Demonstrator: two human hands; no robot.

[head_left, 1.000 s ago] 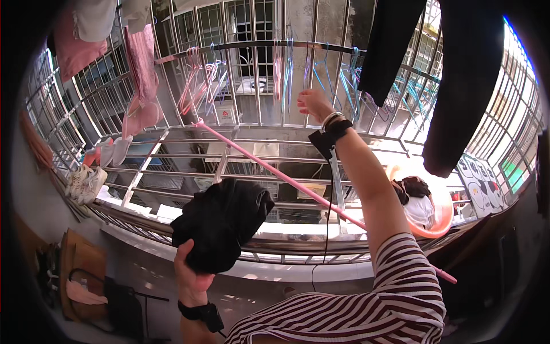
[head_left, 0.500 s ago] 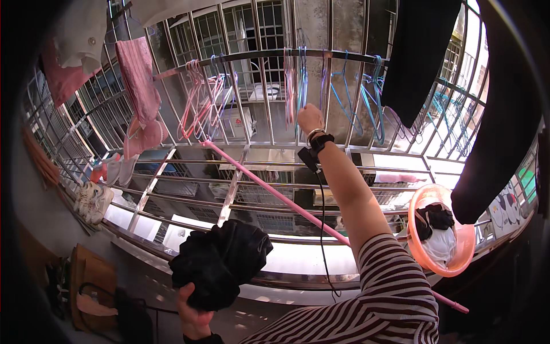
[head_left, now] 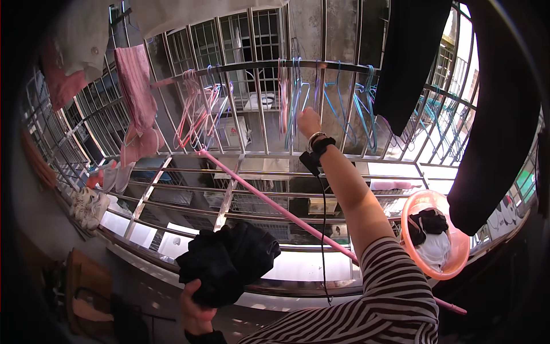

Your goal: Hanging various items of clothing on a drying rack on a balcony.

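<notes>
In the lower left my left hand (head_left: 196,309) grips a bunched black garment (head_left: 229,264), its fabric hanging over the fingers. My right arm reaches up toward the window bars, and its closed right hand (head_left: 310,122) is at a light blue clothes hanger (head_left: 306,92) on the rail (head_left: 258,65). That hanger is swung out from the others beside it. Pink hangers (head_left: 282,103) hang just left of the hand, and more blue hangers (head_left: 366,109) hang to its right. The fingertips are partly hidden by the hand itself.
A pink pole (head_left: 275,204) slants across the bars. To the right, an orange basin (head_left: 408,238) holds black and white clothes. Dark trousers (head_left: 492,126) hang at the right, a pink towel (head_left: 136,86) at the left. White shoes (head_left: 90,207) stand at the far left.
The view has shifted slightly. A light blue hanger near my right hand now stands out at an angle from the row. My left hand still has the black garment.
</notes>
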